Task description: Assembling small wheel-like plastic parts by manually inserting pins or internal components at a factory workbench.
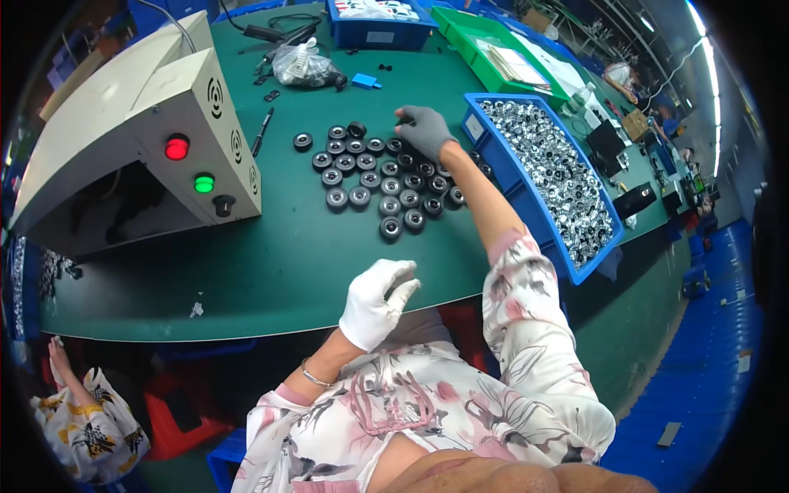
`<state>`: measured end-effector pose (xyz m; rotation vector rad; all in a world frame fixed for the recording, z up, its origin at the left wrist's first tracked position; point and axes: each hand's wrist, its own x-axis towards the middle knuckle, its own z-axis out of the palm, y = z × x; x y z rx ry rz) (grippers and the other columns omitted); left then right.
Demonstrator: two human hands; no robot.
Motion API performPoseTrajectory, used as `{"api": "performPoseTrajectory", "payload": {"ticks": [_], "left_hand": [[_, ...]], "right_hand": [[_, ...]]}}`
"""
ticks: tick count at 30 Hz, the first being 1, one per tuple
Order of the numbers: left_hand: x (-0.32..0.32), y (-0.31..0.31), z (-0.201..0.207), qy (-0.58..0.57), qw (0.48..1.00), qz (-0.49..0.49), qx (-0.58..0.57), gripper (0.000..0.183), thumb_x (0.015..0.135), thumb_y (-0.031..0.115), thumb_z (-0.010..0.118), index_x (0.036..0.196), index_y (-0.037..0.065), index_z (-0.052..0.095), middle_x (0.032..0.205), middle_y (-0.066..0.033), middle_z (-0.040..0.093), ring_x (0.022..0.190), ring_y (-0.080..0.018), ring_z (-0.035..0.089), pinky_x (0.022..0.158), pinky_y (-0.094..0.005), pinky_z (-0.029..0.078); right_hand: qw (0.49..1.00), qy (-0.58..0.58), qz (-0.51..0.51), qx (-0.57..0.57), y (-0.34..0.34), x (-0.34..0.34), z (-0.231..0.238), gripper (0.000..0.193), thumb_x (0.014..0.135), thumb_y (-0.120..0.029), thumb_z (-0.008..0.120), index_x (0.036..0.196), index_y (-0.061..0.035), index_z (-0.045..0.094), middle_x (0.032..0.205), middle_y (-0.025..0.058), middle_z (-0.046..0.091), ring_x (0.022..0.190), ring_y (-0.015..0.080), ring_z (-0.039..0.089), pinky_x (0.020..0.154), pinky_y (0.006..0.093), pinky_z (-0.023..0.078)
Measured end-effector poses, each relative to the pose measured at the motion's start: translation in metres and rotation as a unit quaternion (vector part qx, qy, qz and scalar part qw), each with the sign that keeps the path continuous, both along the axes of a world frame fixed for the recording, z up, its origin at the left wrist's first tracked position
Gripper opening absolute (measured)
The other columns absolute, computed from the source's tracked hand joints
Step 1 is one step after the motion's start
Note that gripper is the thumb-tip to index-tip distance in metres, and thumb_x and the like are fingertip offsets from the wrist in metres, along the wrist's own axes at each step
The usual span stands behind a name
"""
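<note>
at far left, below the table's edge, a co-worker's hand [59, 359] and patterned clothing [94, 435] in white, yellow and black; just right of that, a red stool [177, 423]. above, on the green table [205, 283], a big cream machine [107, 123] with a dark front opening, a red light [177, 147], a green light [204, 182] lower down and a black knob [223, 205] near the bottom corner. next, a dark pen [263, 133] lying aslant near the machine's side, and farther back a clear plastic bag [300, 66], with a small blue piece [366, 81] to its right.

in the middle of the table, a loose group of black wheels [367, 178] with shiny centres, mostly lying flat, some touching, one a little apart at the left. nearer, by the table's front edge and clear of the wheels, the left hand [380, 300] in a white glove — fingers loosely curled, thumb apart from them, about half open, nothing seen in its grasp. farther right, reaching over the back right part of the group, the right hand [426, 134] in a grey glove — fingers bent, thumb close to them; can't tell whether gripping a wheel. behind, a green tray [462, 43] holding papers; right of the wheels, a long blue bin [526, 201] full of shiny metal parts [559, 164]
</note>
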<state>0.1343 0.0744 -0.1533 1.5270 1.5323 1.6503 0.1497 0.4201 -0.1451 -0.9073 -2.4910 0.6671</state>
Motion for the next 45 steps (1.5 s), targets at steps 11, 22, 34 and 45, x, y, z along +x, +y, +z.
{"api": "performPoseTrajectory", "payload": {"ticks": [11, 22, 34, 45], "left_hand": [[0.022, 0.023, 0.019, 0.071, 0.989, 0.109, 0.076, 0.068, 0.080, 0.005, 0.082, 0.141, 0.000, 0.051, 0.125, -0.0164, 0.056, 0.089, -0.0216, 0.065, 0.078, -0.0321, 0.055], [0.041, 0.026, 0.003, 0.110, 0.991, 0.041, 0.060, 0.051, 0.068, 0.004, 0.088, 0.114, 0.002, 0.067, 0.110, -0.0147, 0.062, 0.091, -0.0283, 0.068, 0.077, -0.0334, 0.057], [0.047, 0.013, 0.003, 0.115, 0.991, 0.007, 0.066, 0.054, 0.065, 0.003, 0.088, 0.114, 0.001, 0.064, 0.112, -0.0143, 0.061, 0.088, -0.0262, 0.067, 0.073, -0.0335, 0.056], [0.062, 0.000, 0.003, 0.045, 0.997, -0.057, 0.012, 0.073, 0.073, 0.013, 0.089, 0.135, -0.002, 0.055, 0.122, -0.0143, 0.061, 0.085, -0.0196, 0.064, 0.080, -0.0335, 0.056]], "right_hand": [[0.720, 0.344, 0.106, -0.593, -0.213, 0.141, 0.029, 0.044, 0.107, -0.034, 0.051, 0.129, 0.0042, 0.059, 0.108, 0.0055, 0.066, 0.095, 0.0110, 0.063, 0.082, 0.0257, 0.052], [0.677, 0.419, 0.128, -0.591, -0.251, 0.169, -0.003, 0.049, 0.108, -0.041, 0.048, 0.127, 0.0028, 0.059, 0.115, 0.0077, 0.066, 0.105, 0.0128, 0.063, 0.090, 0.0275, 0.050], [0.711, 0.401, 0.091, -0.570, -0.271, 0.178, -0.007, 0.049, 0.109, -0.042, 0.044, 0.122, 0.0019, 0.061, 0.112, 0.0062, 0.066, 0.103, 0.0127, 0.063, 0.088, 0.0282, 0.050], [0.691, 0.416, -0.058, -0.588, -0.279, 0.280, -0.005, 0.053, 0.103, -0.031, 0.060, 0.137, 0.0084, 0.052, 0.118, 0.0166, 0.066, 0.104, 0.0199, 0.065, 0.092, 0.0363, 0.053]]}}
